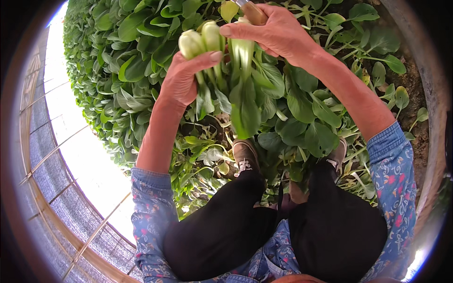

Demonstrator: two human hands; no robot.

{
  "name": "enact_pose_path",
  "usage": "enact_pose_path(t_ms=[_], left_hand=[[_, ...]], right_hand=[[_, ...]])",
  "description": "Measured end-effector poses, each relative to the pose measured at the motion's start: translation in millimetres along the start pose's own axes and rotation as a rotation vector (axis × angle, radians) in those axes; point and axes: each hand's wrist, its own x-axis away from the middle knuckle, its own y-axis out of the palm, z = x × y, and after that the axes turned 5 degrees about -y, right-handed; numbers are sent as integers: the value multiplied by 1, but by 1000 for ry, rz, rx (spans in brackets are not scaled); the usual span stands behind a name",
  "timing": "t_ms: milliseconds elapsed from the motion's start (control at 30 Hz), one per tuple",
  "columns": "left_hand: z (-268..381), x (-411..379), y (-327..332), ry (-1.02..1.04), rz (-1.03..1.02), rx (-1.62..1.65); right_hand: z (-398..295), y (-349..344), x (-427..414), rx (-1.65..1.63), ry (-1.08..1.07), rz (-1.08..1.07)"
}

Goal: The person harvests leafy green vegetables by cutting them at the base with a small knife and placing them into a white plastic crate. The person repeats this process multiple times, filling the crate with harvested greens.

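Near the top centre my left hand (187,72) grips pale green heads of bok choy (191,44), their bases up and leaves hanging down. Beside it, my right hand (274,33) has a wooden-handled tool (255,13) in its grasp, with a bit of metal showing at the top edge; the rest of the tool is out of frame. My right thumb and fingers are also at another bok choy head (242,53), whose long leaves dangle above my shoe. Whether the left fingers touch that head too is hard to tell.
Dense standing bok choy (138,56) fills the upper left. Loose leaves and cut stalks (208,152) lie around my shoes (244,155). A curved-looking border (421,70) runs along the right, and netting on poles (60,166) stands at the left.
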Motion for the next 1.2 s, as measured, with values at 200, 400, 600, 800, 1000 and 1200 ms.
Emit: enact_pose_path(t_ms=[200,400,600,800,1000,1200], left_hand=[[-23,-10,-10,-119,-242,261],[-31,-11,-39,-89,-217,548],[0,-18,-20,-26,-78,18],[59,-58,65,414,-59,-1380],[76,-155,114,1076,-26,-2005],[62,-191,63,539,145,-2224]], right_hand=[[2,8,3,-306,183,39],[27,-37,13,-35,-16,127],[65,-62,20,-328,183,283],[67,-86,-10,-516,274,347],[85,-94,-45,-407,157,387],[83,-96,-39,-426,221,385]])
